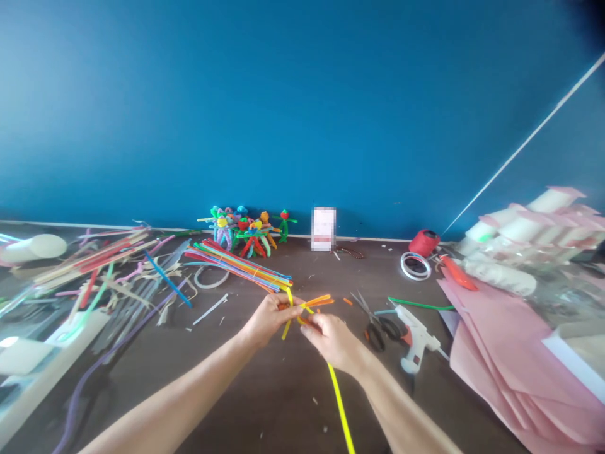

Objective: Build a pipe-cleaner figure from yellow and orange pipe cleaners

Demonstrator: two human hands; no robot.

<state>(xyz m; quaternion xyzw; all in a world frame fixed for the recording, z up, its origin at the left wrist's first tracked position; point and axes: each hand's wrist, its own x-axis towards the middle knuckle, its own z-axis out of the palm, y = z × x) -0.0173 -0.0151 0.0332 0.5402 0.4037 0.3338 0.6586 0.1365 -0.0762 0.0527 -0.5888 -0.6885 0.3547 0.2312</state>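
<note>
Near the middle of the dark table, my left hand (275, 315) is closed around an orange pipe cleaner (320, 301), whose bent end sticks out to the right. A yellow pipe cleaner (339, 403) crosses the orange one between my hands. My right hand (333, 337) pinches the yellow one, and its long tail hangs below that hand toward the table's front. Fingers hide just how the two pieces cross. Behind my left hand lies a bundle of coloured pipe cleaners (236, 261).
Several pipe-cleaner figures (253, 233) stand by the blue wall. On the right lie scissors (373, 325), a white glue gun (416, 337), pink sheets (505, 353) and red thread (424, 242). Loose strips and a white tube (45, 246) clutter the left.
</note>
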